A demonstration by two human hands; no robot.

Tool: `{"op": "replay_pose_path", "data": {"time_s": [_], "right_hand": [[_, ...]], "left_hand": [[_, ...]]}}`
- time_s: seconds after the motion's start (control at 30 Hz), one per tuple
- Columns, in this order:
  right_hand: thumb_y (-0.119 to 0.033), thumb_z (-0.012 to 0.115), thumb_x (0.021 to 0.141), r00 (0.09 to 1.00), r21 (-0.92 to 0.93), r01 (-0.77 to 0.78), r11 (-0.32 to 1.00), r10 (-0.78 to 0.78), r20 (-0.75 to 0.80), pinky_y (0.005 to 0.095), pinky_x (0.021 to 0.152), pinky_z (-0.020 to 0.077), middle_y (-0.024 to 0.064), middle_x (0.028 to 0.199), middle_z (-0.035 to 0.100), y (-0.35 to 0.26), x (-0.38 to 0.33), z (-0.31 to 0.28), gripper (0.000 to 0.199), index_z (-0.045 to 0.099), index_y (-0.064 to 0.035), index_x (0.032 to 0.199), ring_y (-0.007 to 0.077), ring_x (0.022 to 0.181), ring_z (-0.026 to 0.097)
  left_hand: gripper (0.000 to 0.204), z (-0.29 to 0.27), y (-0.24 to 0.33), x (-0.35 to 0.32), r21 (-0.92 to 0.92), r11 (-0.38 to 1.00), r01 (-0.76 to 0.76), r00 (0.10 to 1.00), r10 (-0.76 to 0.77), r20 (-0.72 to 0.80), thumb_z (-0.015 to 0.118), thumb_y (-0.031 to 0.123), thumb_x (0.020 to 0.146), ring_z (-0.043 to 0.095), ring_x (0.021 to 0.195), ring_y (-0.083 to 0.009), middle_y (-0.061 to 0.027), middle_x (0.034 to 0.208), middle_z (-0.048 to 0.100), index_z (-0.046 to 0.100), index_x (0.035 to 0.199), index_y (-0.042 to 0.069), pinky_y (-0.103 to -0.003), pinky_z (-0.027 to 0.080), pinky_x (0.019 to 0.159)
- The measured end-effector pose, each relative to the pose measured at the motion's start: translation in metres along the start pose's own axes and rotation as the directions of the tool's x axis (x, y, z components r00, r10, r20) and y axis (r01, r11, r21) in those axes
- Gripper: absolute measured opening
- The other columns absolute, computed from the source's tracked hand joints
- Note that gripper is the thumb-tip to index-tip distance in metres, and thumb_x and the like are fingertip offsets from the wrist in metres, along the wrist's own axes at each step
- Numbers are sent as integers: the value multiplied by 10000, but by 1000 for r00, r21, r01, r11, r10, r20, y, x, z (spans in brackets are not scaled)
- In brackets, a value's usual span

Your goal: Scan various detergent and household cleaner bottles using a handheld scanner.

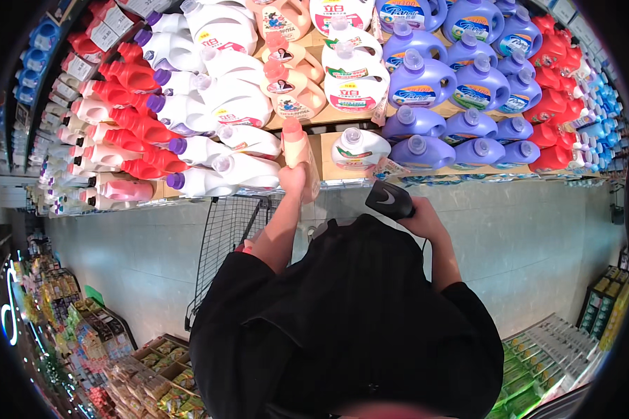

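Observation:
My left hand [292, 178] grips a peach-coloured detergent bottle with an orange-pink cap [298, 148], held upright in front of the lower shelf. A black handheld scanner [389, 200] sits in my right hand [421, 218], pointing left toward the bottle. Below both hands is my black-sleeved torso. A black wire shopping cart [225, 234] stands just under my left arm.
Shelves [328, 115] ahead carry white [241, 171], red [129, 126], peach and purple [423, 150] detergent jugs in rows. Grey tiled floor [538, 237] runs across the aisle. Low racks of packaged goods [147, 370] lie at lower left and green packs [538, 356] at lower right.

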State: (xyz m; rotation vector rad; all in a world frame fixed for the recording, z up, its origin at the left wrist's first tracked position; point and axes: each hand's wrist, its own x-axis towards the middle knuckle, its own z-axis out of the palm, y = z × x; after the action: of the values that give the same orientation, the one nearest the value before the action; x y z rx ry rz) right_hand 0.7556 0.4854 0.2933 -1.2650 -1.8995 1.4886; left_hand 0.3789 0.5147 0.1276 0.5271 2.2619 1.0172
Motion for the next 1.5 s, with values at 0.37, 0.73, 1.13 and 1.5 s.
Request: {"op": "replay_pose_path", "data": {"time_s": [0.37,0.73,1.13,1.5], "right_hand": [[-71,801,749,998,25,22,999,-24,54,338,832,530,123,942,747,-6,13,5,355,716,-33,1091,157,881,689],[-108,783,751,958,-67,242,968,-227,175,353,772,511,162,900,716,-73,66,12,296,677,4,1003,253,801,682],[-113,789,717,950,-141,241,960,-205,235,368,833,516,151,935,729,-73,77,66,377,695,-12,1068,268,886,697],[-80,755,720,926,-148,128,981,-64,372,350,820,525,162,900,724,-97,83,172,402,689,-17,1112,216,822,684]], "left_hand": [[81,-156,51,-78,-864,477,161,951,159,265,511,-25,743,357,488,-101,9,607,426,542,797,26,-250,321,464],[59,-199,110,-134,-874,485,-9,911,364,193,543,50,753,320,512,-112,-3,597,368,485,741,45,-270,291,528],[99,-253,57,-131,-805,568,-173,954,301,8,569,-90,703,423,504,-83,1,619,530,600,712,4,-254,298,489],[261,-340,-132,-43,-122,988,-92,965,58,-257,730,165,670,680,636,-162,-114,654,700,747,823,-45,-331,529,632]]}}
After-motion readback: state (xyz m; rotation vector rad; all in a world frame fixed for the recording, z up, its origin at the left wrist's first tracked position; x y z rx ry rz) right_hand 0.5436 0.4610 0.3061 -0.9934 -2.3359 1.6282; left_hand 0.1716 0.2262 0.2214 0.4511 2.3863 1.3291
